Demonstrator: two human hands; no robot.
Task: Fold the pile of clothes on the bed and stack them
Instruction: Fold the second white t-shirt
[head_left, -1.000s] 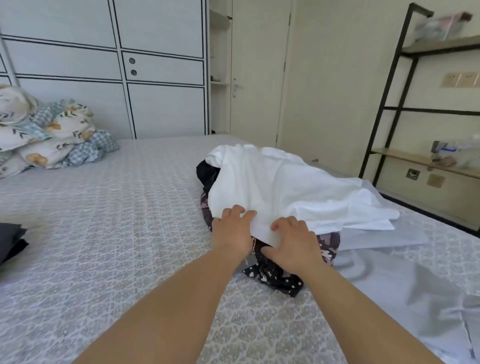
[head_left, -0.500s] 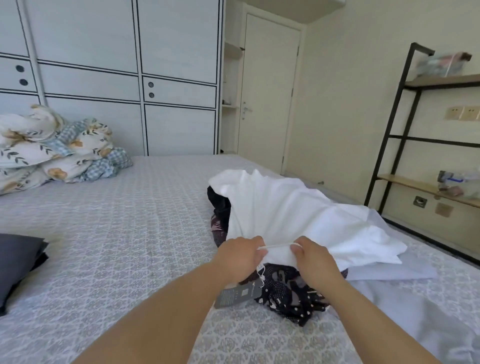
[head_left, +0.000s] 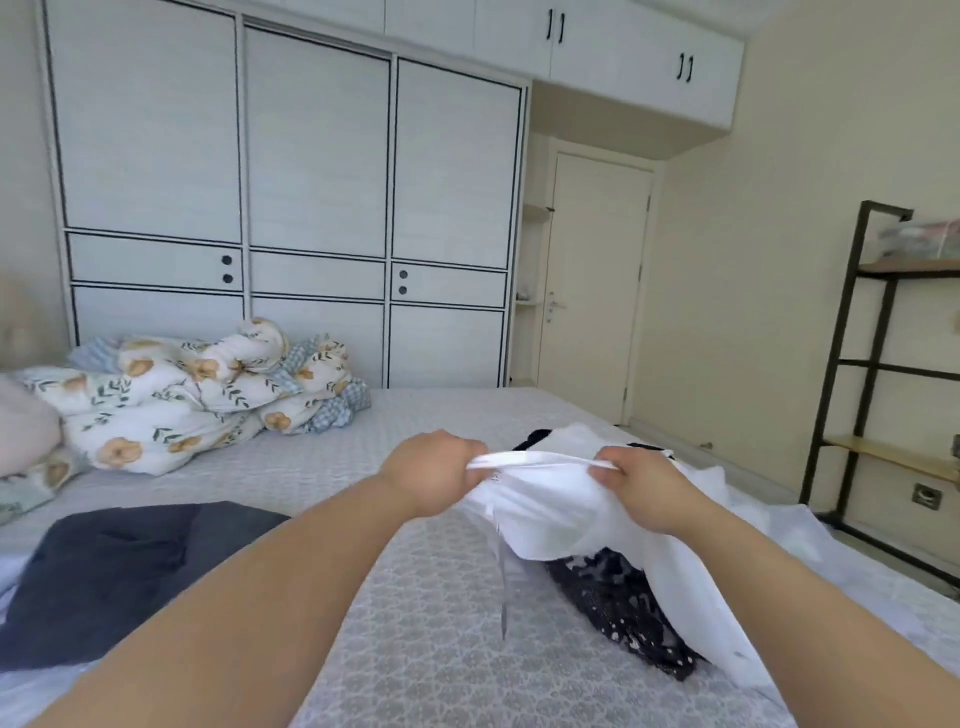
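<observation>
A white garment (head_left: 561, 514) hangs lifted above the bed, its edge stretched taut between my two hands. My left hand (head_left: 434, 478) grips the left end of that edge, and my right hand (head_left: 641, 486) grips the right end. A tag on a thin string (head_left: 503, 587) dangles from the garment. Under it lies a black patterned garment (head_left: 618, 603), partly covered. More white and pale cloth (head_left: 769, 525) trails to the right. A dark grey garment (head_left: 119, 566) lies flat at the lower left of the bed (head_left: 431, 649).
A crumpled floral quilt (head_left: 176, 400) sits at the far left of the bed, with a pillow beside it. A white wardrobe (head_left: 311, 208) stands behind. A black metal shelf (head_left: 852, 374) lines the right wall, and a closed door (head_left: 592, 280) is beyond.
Both hands have closed on the white garment's edge and lifted it off the pile, pulling it taut. The view has tilted upward, and a hanging tag now shows.
</observation>
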